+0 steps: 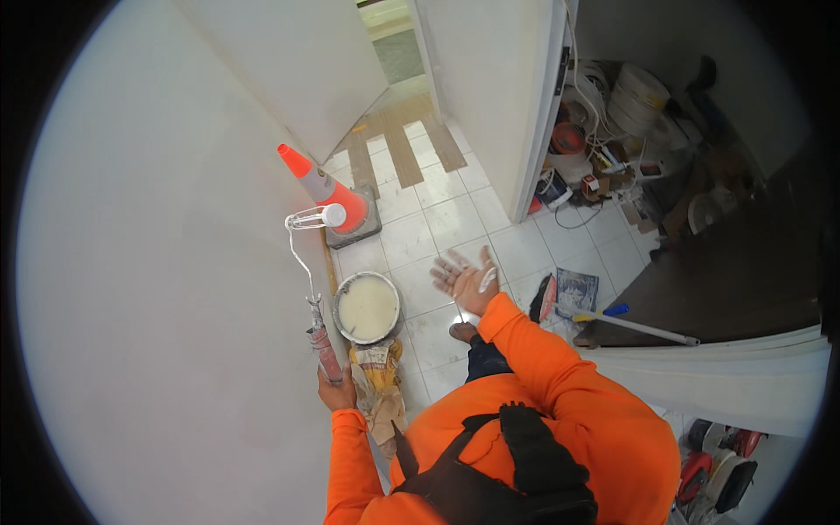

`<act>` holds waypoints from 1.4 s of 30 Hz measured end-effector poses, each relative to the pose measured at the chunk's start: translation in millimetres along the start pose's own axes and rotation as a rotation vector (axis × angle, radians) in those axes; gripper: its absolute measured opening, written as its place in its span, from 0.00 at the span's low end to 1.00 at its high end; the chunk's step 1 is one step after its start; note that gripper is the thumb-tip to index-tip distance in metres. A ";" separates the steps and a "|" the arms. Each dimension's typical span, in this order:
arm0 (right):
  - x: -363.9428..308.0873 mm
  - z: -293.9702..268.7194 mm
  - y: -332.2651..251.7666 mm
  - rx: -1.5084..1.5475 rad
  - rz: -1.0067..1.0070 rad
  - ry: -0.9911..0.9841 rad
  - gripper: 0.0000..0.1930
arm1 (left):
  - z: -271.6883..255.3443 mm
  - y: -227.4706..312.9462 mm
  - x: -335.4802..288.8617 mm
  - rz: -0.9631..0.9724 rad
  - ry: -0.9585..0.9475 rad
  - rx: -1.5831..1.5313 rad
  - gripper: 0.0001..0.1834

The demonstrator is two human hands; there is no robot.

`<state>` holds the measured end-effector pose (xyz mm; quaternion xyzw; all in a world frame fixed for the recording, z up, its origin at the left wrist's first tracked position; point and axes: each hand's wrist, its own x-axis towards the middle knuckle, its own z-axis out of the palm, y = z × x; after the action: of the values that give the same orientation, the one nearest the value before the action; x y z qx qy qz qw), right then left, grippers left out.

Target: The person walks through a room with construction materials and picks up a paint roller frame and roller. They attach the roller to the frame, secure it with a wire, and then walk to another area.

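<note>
My left hand (338,391) grips the reddish, paint-smeared handle of a paint roller frame (302,262), held upright beside the wall on the left. At its top is a white-coated wire cage with a round end cap; I see no fluffy sleeve on it. My right hand (466,280) is held out over the tiles with its fingers spread, empty, with white smears on the palm and fingers. Between the hands, on the floor, stands a round bucket of creamy off-white liquid (367,308). A crumpled yellow and brown paper bag (381,376) lies just nearer than the bucket.
An orange traffic cone (348,208) stands by the left wall (175,289). Wood-look planks (401,156) lie near the doorway. Right of the partition are cluttered buckets and cables (595,122). A pale-handled broom (652,325) lies right, with tools (713,477) lower right.
</note>
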<state>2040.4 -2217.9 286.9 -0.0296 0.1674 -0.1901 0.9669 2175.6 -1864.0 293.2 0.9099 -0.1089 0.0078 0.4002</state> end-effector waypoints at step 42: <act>-39.4 -39.8 -60.2 -0.270 -0.502 0.785 0.42 | 52.9 -85.9 91.6 -0.394 -0.321 -0.114 0.27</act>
<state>1971.2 -2258.4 269.0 -0.1201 0.5305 -0.3908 0.7426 2278.6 -1863.8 204.1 0.8792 0.0081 -0.2212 0.4220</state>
